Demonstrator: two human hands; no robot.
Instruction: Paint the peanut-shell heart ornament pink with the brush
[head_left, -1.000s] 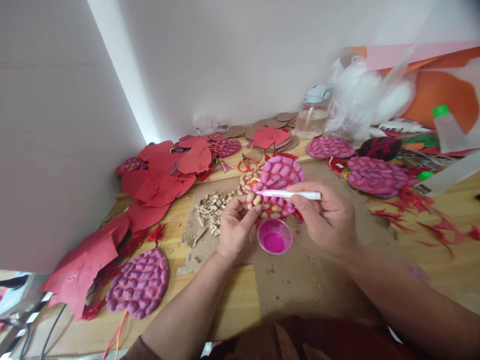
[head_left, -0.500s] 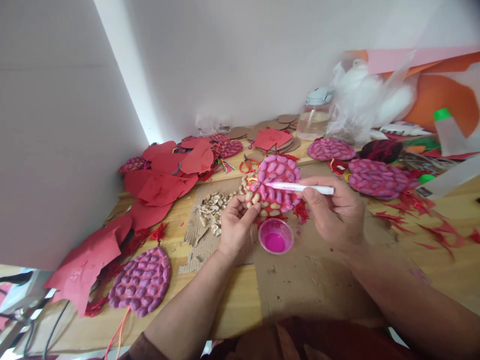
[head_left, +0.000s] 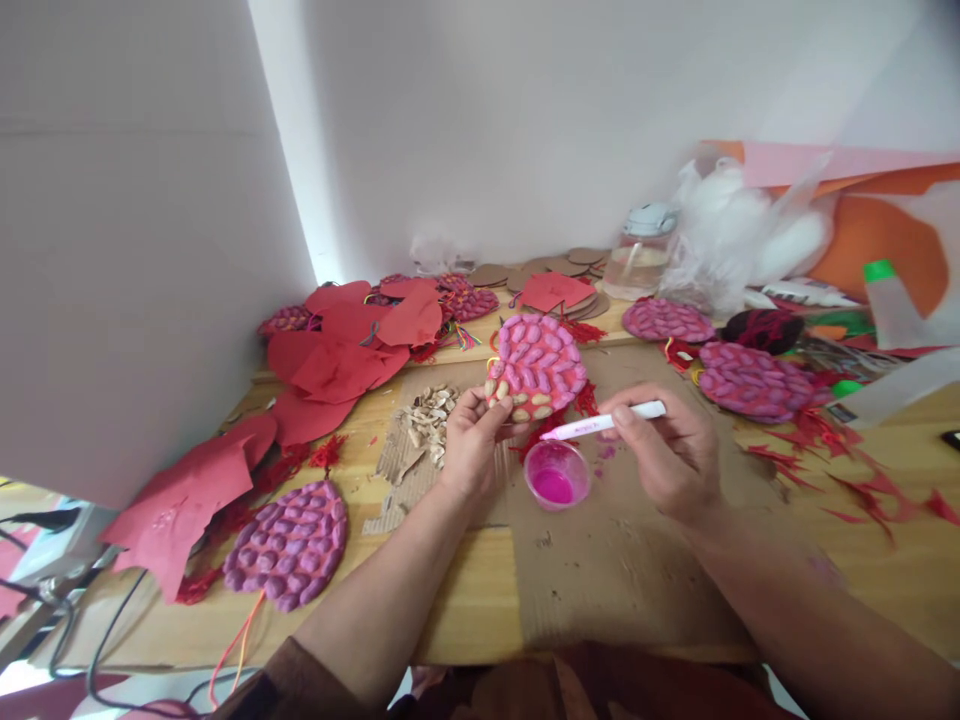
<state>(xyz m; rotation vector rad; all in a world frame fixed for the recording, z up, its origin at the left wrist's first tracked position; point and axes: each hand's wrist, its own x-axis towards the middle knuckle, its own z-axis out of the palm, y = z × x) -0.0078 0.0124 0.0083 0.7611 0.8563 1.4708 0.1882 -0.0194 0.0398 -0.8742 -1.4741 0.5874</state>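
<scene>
My left hand (head_left: 469, 450) grips the lower left edge of a heart-shaped peanut-shell ornament (head_left: 538, 362), mostly painted pink, with a few bare tan shells along its bottom. My right hand (head_left: 667, 455) pinches a white paint pen (head_left: 604, 423), its pink tip pointing down-left just above a small clear cup of magenta paint (head_left: 556, 475). The cup stands on a brown cardboard sheet (head_left: 615, 560) between my hands.
A pile of loose peanut shells (head_left: 429, 415) lies left of my hand. Painted purple ornaments (head_left: 289, 545) (head_left: 754, 380) (head_left: 667, 320), red paper cutouts (head_left: 337, 350), a glass jar (head_left: 640, 255), white plastic bags (head_left: 739, 225) and red scraps (head_left: 855, 460) crowd the wooden table.
My right hand drew the pen off the ornament and lowered its tip toward the paint cup. The camera shifted, so the whole scene sits slightly more to the right and lower.
</scene>
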